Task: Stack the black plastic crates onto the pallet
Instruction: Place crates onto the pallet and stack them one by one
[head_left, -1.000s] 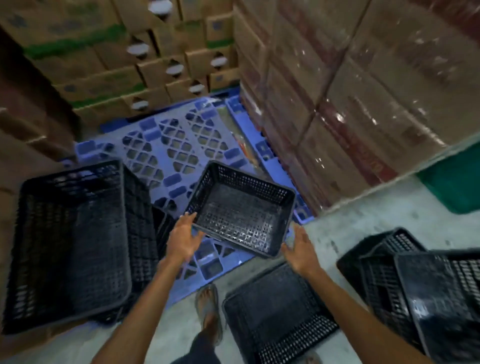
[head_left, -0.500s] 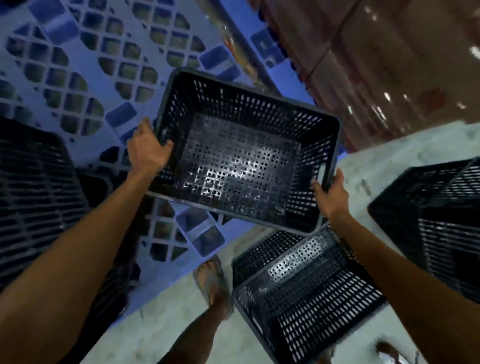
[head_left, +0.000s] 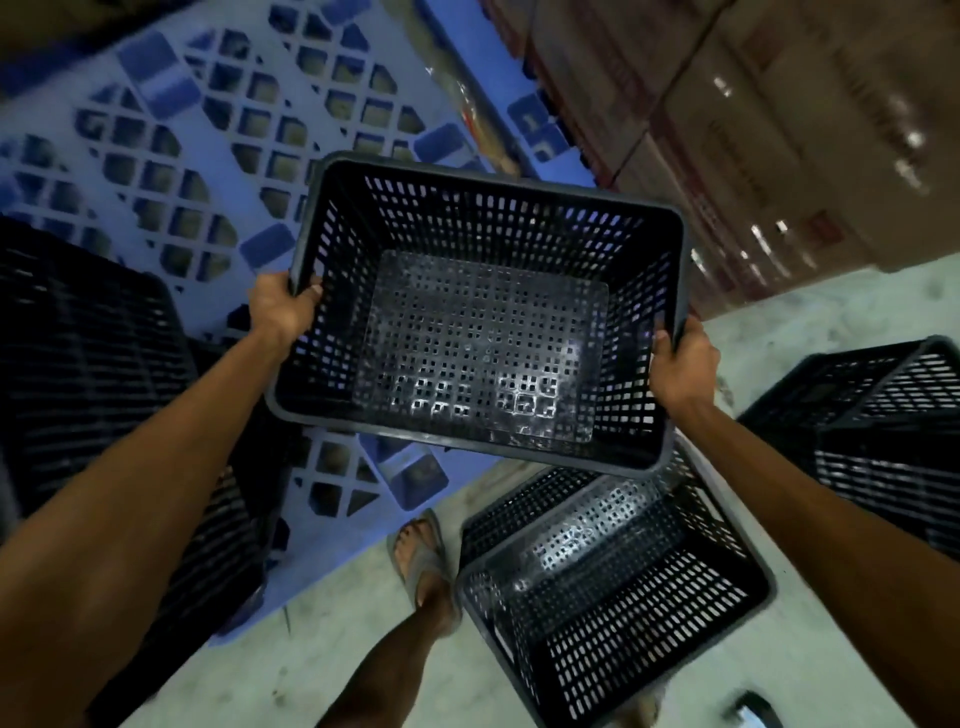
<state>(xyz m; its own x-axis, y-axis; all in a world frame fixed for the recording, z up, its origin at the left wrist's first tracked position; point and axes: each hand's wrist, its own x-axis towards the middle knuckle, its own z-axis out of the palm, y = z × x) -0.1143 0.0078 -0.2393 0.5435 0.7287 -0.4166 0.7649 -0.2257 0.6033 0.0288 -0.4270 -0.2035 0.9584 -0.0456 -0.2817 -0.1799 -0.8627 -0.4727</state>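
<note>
Both arms out; L hand (head_left: 280, 310) & R hand (head_left: 681, 362) grip crate (head_left: 483, 332) rim, held above pallet (head_left: 171, 156)

An empty black crate (head_left: 488, 332), perforated and open side up, is held slightly tilted at centre, over the near edge of the blue lattice pallet (head_left: 171, 156) spreading toward 11 o'clock. A second crate (head_left: 613, 587) lies tipped at 5 o'clock, a third crate (head_left: 883, 431) at 3, a blurred dark crate (head_left: 93, 364) at 9.

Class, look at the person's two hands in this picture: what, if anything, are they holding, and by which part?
Both hands hold one empty black plastic crate by its top rim: the left hand grips the left side, the right hand the right side.
</note>
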